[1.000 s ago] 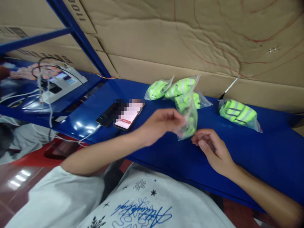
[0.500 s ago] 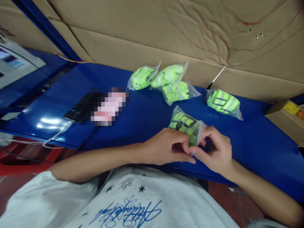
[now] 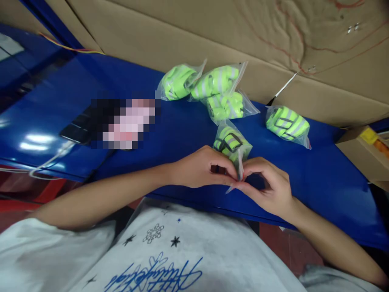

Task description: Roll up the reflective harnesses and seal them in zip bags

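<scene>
A clear zip bag (image 3: 230,140) with a folded neon-yellow reflective garment inside lies on the blue table (image 3: 182,134) in front of me. My left hand (image 3: 200,168) pinches the bag's mouth from the left, thumb and index finger closed on the plastic. From the right, my right hand (image 3: 269,182) pinches the same edge, its fingertips almost meeting the left ones. A small flap of plastic sticks out below the fingertips. The garment stays in the far part of the bag, beyond my hands.
Several similar filled bags (image 3: 217,83) sit at the back against the cardboard wall (image 3: 170,36), with one more bag (image 3: 288,123) farther right. A dark phone-like device (image 3: 75,129) with a white cable and a pixelated patch is at left. A cardboard box (image 3: 361,150) stands at right.
The view has shifted slightly. Both hands have come closer together along the bag's mouth, and the bag has turned so its mouth points more toward me.
</scene>
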